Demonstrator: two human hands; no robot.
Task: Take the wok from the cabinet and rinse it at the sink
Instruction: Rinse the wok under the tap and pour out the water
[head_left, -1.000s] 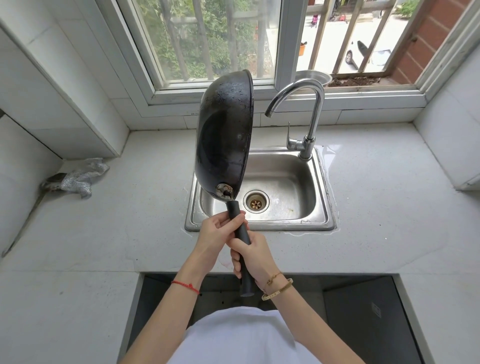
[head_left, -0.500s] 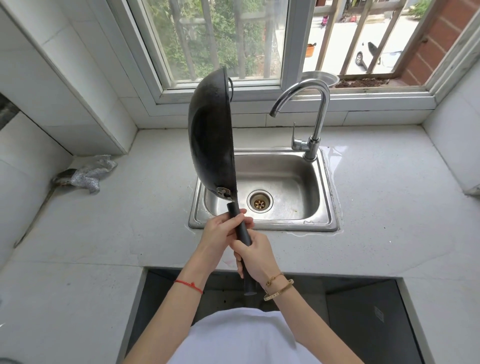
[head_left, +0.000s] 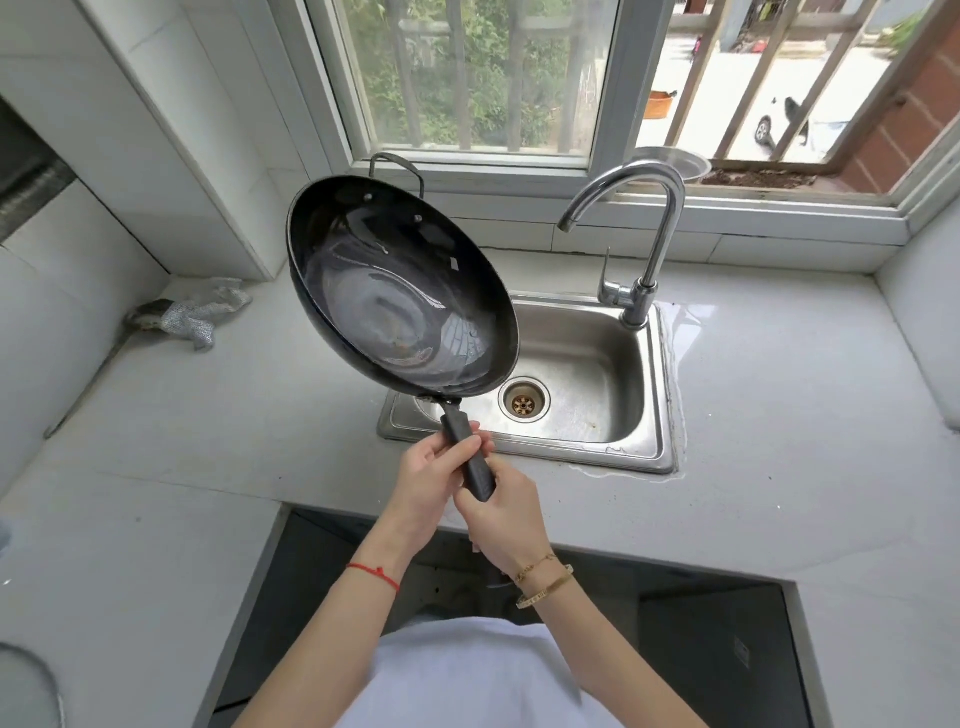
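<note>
A black wok hangs in the air over the left half of the steel sink, tilted so its shiny inside faces me. Its small loop handle points toward the window. My left hand and my right hand both grip its long black handle, the left one nearer the bowl. The curved chrome tap stands at the back right of the sink, and no water runs from it. The drain shows just right of the wok.
A crumpled grey cloth lies on the white counter at the left by the tiled wall. Water pools on the counter right of the sink. Below me is a dark cabinet opening. A metal bowl sits on the window ledge.
The wok has rotated from edge-on, with its dark underside to the left, to showing its inside to me. It has also tipped lower toward the sink. Both hands stay on the handle.
</note>
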